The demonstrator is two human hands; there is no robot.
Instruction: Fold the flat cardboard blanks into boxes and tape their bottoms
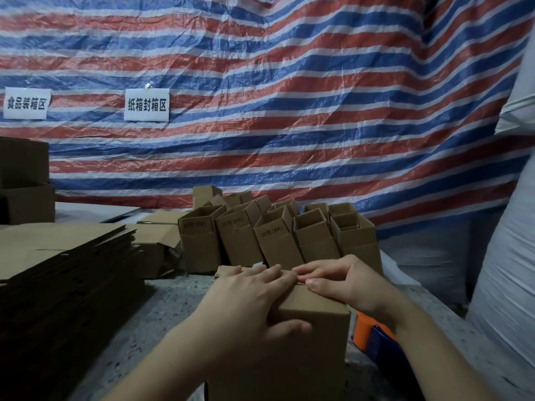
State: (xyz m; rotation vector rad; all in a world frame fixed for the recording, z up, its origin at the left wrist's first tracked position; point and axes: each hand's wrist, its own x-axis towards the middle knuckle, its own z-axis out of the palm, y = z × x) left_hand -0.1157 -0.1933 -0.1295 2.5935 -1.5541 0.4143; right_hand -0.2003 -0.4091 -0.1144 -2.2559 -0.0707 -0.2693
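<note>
From above the bench, both hands lie on top of the box that stands upside down right in front of the person, on the speckled table. The left hand is spread flat over the upturned bottom, thumb hooked down the near side wall, and the right hand presses beside it, fingers fairly straight, thumb on the top edge. Their fingertips meet over the middle, where the flaps come together. I take it they hold the flaps down so the seam stays closed for taping; whether tape is already on that seam I cannot tell, as the fingers cover it.

The box is plain brown corrugated card, square-cornered, its near face smooth and unmarked.

Just to its right, partly hidden behind the right wrist, sits an orange and blue tape dispenser, within easy reach. Behind stand finished boxes, open mouths upward, huddled together. To the left lies the stack of flat blanks, near to hand for the next one.
</note>
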